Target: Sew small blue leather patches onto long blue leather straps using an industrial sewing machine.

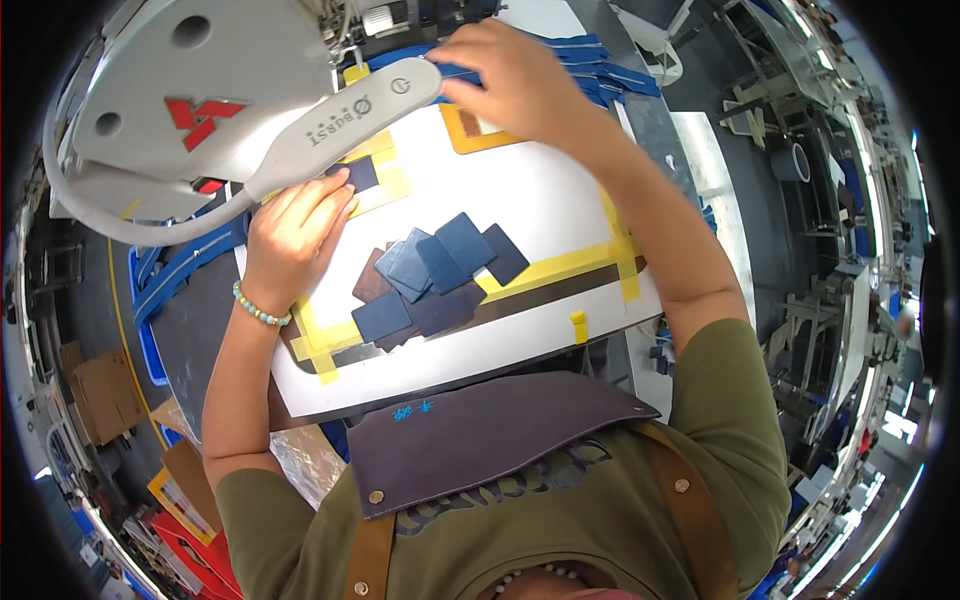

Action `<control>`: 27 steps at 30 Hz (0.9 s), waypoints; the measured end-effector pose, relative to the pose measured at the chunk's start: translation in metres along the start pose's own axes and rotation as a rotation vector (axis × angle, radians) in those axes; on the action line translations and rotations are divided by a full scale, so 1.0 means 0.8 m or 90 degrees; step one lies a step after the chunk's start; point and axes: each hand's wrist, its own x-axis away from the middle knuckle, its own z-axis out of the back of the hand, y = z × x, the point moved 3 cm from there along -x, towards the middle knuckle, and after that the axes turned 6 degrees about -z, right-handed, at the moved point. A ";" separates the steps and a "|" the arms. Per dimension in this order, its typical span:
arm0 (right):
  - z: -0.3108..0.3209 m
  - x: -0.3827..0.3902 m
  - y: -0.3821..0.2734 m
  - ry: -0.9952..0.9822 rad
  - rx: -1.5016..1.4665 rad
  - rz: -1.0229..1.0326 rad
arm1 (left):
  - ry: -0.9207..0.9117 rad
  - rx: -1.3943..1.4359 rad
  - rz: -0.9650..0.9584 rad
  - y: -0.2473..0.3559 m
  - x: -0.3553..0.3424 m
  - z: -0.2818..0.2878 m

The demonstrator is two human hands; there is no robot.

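A long grey lamp head (345, 125) hangs in front of the sewing machine. Below it my left hand (295, 235) lies with fingers stretched out, their tips on a dark navy leather patch (358, 175) on a yellow-taped spot. It grips nothing that I can see. My right hand (515, 80) is beside the lamp's far end, thumb and forefinger apart, over blue zipper strips (590, 65); some fingertips are partly hidden. Between my forearms a loose overlapping pile of blue leather patches (440, 262) lies on the white board (455, 200), with a brown patch (373, 282) among them.
The large grey sewing machine (200, 60) takes up the upper left. A yellow frame (465, 135) lies near my right wrist. More blue zipper strips (185, 265) hang over a blue bin (150, 340) at left. Cardboard boxes (100, 390) stand on the floor.
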 end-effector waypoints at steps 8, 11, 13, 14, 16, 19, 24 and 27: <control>0.018 -0.009 0.001 -0.022 -0.147 -0.063 | -0.015 -0.003 -0.004 0.005 -0.005 0.005; 0.028 -0.013 0.011 -0.049 -0.156 -0.099 | -0.014 -0.010 -0.015 0.003 -0.005 0.002; 0.045 -0.020 0.008 -0.018 -0.152 -0.113 | -0.014 -0.024 -0.016 0.001 0.000 0.003; 0.057 -0.024 0.009 -0.048 -0.210 -0.241 | -0.007 -0.026 -0.020 0.001 0.002 0.004; 0.083 -0.029 -0.002 -0.089 -0.274 -0.361 | -0.005 -0.023 -0.024 -0.001 0.007 0.005; 0.124 -0.025 -0.012 -0.125 -0.338 -0.376 | 0.008 -0.010 -0.030 -0.003 0.001 0.000; 0.086 -0.016 -0.020 -0.213 -0.317 -0.067 | 0.025 -0.031 -0.030 -0.002 0.010 0.007; 0.067 -0.020 -0.027 -0.230 -0.306 -0.028 | 0.038 -0.031 -0.022 -0.004 0.012 0.009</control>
